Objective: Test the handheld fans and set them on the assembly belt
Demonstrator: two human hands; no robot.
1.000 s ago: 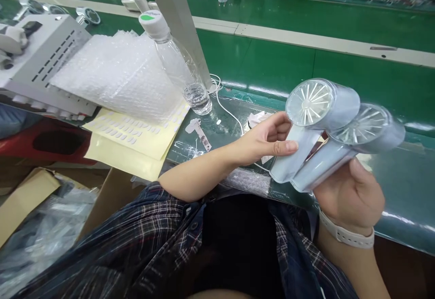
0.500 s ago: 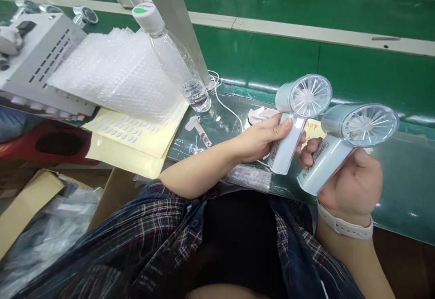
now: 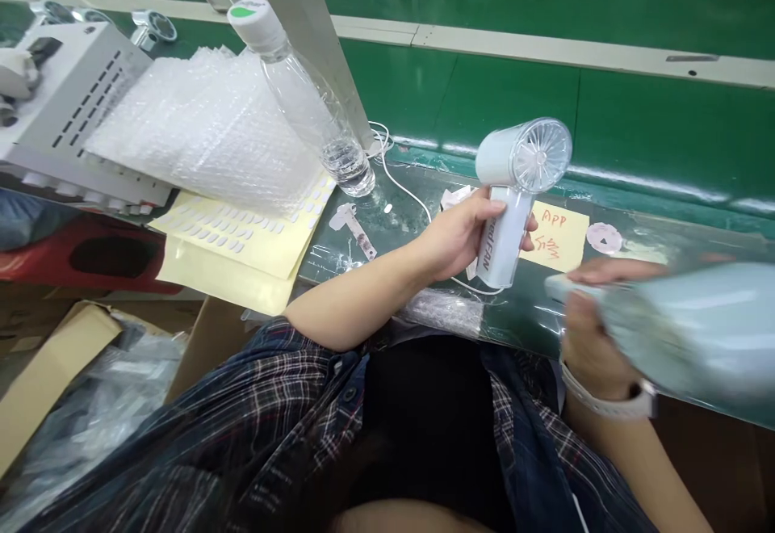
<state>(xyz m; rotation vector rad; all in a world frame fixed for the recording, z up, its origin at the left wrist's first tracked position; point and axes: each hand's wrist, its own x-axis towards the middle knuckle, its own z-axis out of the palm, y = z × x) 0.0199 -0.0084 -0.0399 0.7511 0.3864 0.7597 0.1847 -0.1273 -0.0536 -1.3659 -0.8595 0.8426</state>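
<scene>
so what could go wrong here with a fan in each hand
The right hand holds a fan that is blurred with motion low over the bench, so it could knock the bench edge. The left hand grips the other fan only by its handle, above a white cable that might snag. The water bottle leans nearby and may tip.

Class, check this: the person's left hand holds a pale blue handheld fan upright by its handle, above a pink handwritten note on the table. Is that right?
Not quite. The left hand does hold the pale blue handheld fan upright by its handle, but the handwritten note is yellow, not pink, as the head view shows.
</scene>
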